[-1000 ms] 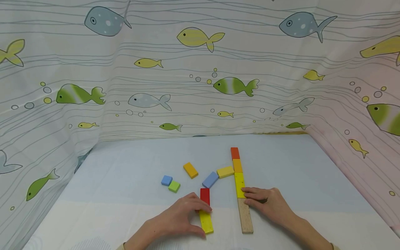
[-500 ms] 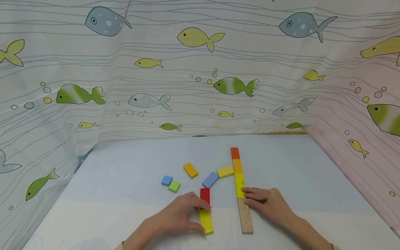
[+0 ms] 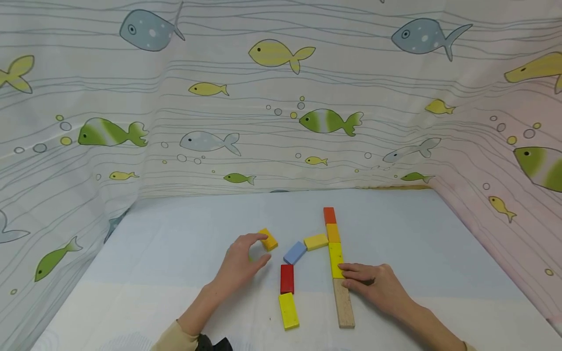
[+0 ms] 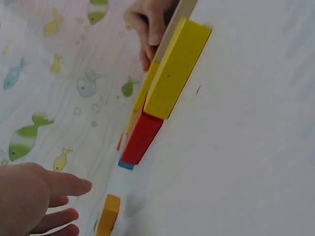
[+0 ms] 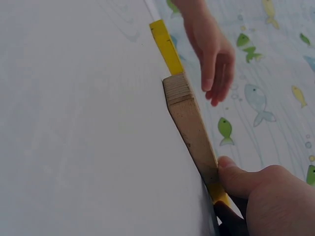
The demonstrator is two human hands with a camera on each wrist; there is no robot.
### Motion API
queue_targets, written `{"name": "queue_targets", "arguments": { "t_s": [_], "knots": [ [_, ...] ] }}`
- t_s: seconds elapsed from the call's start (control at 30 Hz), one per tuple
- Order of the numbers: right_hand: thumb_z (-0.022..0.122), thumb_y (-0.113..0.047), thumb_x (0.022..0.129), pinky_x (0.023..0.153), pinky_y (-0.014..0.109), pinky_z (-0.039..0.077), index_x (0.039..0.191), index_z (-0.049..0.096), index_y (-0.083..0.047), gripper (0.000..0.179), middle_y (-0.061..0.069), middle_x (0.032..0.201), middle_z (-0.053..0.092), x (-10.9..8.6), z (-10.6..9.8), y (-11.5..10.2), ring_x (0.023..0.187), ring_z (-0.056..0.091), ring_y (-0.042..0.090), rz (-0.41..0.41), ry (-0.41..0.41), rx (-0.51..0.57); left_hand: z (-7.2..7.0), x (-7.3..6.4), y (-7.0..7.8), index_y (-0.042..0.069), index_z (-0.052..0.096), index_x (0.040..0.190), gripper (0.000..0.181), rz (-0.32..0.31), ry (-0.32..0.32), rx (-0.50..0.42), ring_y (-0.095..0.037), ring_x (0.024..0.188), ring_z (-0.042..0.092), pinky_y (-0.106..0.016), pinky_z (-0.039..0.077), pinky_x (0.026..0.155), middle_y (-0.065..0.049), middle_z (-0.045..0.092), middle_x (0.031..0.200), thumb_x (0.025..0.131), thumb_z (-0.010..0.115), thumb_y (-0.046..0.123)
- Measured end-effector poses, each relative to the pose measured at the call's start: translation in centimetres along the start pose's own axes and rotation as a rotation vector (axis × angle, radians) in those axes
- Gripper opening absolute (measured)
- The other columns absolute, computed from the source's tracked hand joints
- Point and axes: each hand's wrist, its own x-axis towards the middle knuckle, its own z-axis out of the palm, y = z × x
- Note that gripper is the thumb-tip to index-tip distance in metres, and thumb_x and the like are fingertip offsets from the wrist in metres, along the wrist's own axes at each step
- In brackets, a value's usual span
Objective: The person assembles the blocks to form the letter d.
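My left hand (image 3: 240, 261) reaches over the left side of the table, thumb and fingers spread around the near end of an orange block (image 3: 271, 242); a forefinger overlaps that block in the head view. Behind this hand a green block (image 3: 250, 256) is almost wholly hidden. My right hand (image 3: 381, 285) rests beside a straight row, its fingertips against the right edge of a yellow block (image 3: 335, 256) and its thumb at a bare wooden block (image 3: 344, 304). Farther along that row lie an orange block (image 3: 333, 233) and a red-orange one.
A second line bends left from the row: pale yellow block (image 3: 316, 242), blue block (image 3: 295, 252), red block (image 3: 287, 279) and a nearer yellow block (image 3: 289, 312). Fish-patterned cloth (image 3: 272, 107) hangs around the back and sides of the white-covered table.
My left hand has left the near yellow block and moved forward and left to the orange block, covering the small blue and green ones. The right hand stays where it was.
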Motion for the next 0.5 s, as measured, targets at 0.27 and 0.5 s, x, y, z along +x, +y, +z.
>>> {"name": "queue_targets", "arguments": {
  "t_s": [0.27, 0.5],
  "knots": [
    [0.076, -0.032, 0.088, 0.090, 0.024, 0.055, 0.110, 0.078, -0.016, 0.027, -0.007, 0.114, 0.074, 0.0, -0.1, 0.2, 0.109, 0.069, 0.019, -0.005, -0.004, -0.012, -0.2, 2.8, -1.5, 0.009, 0.062, 0.132, 0.050, -0.048, -0.103, 0.009, -0.032, 0.128, 0.053, -0.053, 0.042, 0.110, -0.009, 0.062, 0.133, 0.085, 0.078, 0.011],
    [0.075, -0.033, 0.089, 0.089, 0.025, 0.056, 0.110, 0.078, -0.015, 0.028, -0.007, 0.113, 0.074, -0.1, 0.0, 0.3, 0.108, 0.069, 0.019, -0.006, -0.007, -0.019, -0.2, 4.4, -2.5, 0.010, 0.063, 0.132, 0.051, -0.052, -0.195, -0.043, -0.034, 0.127, 0.054, -0.053, 0.043, 0.109, -0.008, 0.061, 0.137, 0.084, 0.080, 0.013]
  ]
}}
